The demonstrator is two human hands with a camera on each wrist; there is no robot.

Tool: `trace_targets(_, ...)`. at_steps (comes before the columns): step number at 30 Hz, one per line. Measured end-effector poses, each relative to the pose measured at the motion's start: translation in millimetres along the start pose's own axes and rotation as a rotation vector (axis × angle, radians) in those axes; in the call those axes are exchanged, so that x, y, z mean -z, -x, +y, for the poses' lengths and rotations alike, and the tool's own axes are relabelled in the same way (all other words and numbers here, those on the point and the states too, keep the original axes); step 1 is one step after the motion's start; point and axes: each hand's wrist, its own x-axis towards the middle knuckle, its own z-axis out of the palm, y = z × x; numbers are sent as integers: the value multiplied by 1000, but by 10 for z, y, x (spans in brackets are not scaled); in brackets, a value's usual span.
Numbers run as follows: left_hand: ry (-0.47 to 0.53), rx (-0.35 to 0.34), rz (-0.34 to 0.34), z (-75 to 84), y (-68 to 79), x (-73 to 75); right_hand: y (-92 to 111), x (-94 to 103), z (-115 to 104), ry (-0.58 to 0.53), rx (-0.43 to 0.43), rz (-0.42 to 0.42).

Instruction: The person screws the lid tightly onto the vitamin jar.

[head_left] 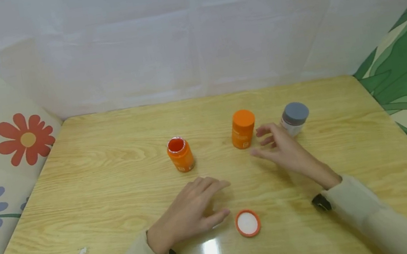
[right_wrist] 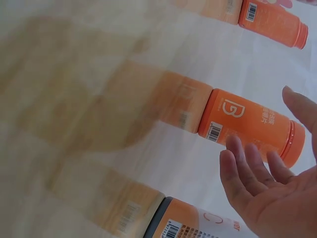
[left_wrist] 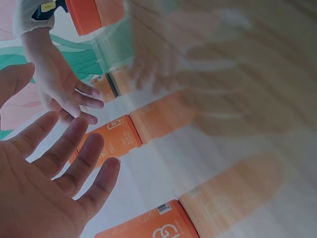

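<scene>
An orange bottle with its lid on (head_left: 243,129) stands just left of my right hand (head_left: 280,148), whose fingers are spread and hold nothing. In the right wrist view those fingers overlap the capped bottle (right_wrist: 247,124). Behind the hand stands a white bottle with a grey lid (head_left: 295,117), partly hidden by it. My left hand (head_left: 189,211) hovers palm down over the table with fingers extended. Near its thumb lies an orange screw lid (head_left: 248,223), white inside facing up. An orange bottle without a lid (head_left: 181,155) stands beyond the left hand, its mouth uncovered.
The wooden table (head_left: 109,137) has a glossy top that mirrors the bottles. A white sheet (head_left: 175,51) hangs behind its far edge, with flower-print cloth at both sides. A small pale scuff (head_left: 82,253) marks the table at the left.
</scene>
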Motion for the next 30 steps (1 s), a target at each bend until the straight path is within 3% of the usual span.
trace_targets(14,15,-8,-23,23,-27,-5,91,-137,-20,-13,90,-44)
trace_targets(30,30,-30,-93,65,-63,-52,34,-319,-186,-4,172,-98)
